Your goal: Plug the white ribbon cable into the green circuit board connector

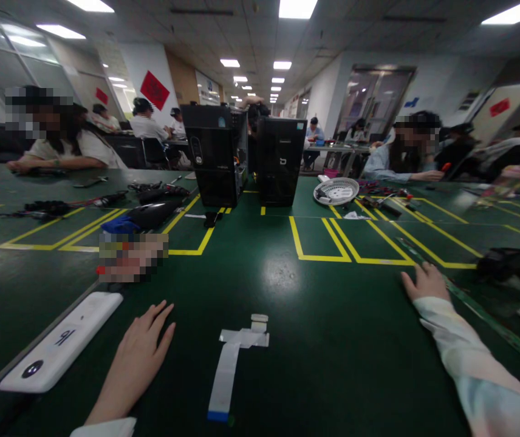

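Note:
My left hand (139, 343) lies on the green tabletop with its fingers stretched out and nothing in them. To its right is a flat white ribbon cable (225, 376), with a blue end towards me and a connector at its far end. A white rectangular device (64, 340) with dark markings sits on the other side, to the left of that hand. Further out at the right, my right hand (428, 282) rests open on the table near a corner of yellow tape (406, 261). Neither hand touches the cable.
Two black computer towers (217, 158) stand across the table. A white round basket (336, 190) is right of them; dark cables (50, 209) and a blue-and-black item (144, 216) lie left. A black object (510, 265) sits at the right edge. Several people sit beyond.

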A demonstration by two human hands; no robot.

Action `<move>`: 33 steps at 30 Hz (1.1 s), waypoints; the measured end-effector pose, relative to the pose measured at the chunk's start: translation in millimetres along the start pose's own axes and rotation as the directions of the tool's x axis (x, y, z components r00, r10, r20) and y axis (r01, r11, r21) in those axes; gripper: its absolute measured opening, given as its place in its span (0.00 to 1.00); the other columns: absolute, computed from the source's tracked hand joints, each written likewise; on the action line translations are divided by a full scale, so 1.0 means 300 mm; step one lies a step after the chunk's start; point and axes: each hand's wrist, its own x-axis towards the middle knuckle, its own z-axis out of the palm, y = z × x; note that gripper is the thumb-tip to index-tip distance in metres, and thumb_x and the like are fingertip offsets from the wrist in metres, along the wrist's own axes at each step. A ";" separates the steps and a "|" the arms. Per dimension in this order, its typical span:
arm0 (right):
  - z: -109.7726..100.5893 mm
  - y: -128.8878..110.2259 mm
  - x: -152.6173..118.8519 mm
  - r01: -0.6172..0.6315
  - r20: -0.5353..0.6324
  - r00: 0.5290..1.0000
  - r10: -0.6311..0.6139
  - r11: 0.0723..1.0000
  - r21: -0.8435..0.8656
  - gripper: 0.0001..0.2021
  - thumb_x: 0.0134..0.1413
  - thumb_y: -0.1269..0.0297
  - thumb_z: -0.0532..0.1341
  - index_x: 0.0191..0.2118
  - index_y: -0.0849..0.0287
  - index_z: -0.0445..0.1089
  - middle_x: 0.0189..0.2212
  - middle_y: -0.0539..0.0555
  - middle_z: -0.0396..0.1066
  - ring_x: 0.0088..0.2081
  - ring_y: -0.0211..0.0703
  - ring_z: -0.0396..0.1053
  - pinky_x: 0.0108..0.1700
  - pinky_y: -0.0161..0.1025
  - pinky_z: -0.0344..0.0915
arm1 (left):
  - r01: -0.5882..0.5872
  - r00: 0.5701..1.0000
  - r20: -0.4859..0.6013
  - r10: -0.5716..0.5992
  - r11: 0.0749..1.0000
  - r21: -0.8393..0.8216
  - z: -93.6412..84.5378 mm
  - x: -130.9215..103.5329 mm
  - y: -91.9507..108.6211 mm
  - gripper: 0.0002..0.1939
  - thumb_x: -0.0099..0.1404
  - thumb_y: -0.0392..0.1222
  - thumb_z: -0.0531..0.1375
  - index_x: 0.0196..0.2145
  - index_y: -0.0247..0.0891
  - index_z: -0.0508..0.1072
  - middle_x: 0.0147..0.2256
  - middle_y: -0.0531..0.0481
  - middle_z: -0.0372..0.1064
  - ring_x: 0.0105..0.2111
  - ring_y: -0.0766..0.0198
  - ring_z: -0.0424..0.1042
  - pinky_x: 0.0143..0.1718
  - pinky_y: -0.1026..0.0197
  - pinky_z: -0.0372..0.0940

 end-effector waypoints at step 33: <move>0.003 0.136 -0.021 -0.268 0.134 0.950 0.282 0.957 -0.110 0.35 0.63 0.51 0.40 0.62 0.78 0.54 0.59 0.76 0.55 0.58 0.63 0.57 0.53 0.49 0.53 | -0.010 1.000 0.001 0.010 1.000 0.010 0.009 0.003 -0.008 0.32 0.67 0.55 0.43 0.58 0.32 0.65 0.59 0.37 0.61 0.58 0.47 0.60 0.58 0.42 0.55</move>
